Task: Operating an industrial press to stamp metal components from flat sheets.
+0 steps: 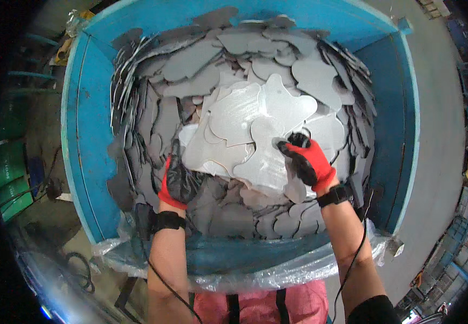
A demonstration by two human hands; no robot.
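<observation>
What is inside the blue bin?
Many flat, curved-edged gray pieces lie heaped inside the blue bin, paler ones uppermost near the middle. The gloved left hand and right hand are inside too. Lower layers and the bin's floor are covered from view.

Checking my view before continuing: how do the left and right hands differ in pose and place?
Place: the left hand is at the pale plates' left edge; the right hand is over their right part. Pose: the left hand points forward; the right hand bends leftward, fingers curled. Both wear red-and-black gloves.
</observation>
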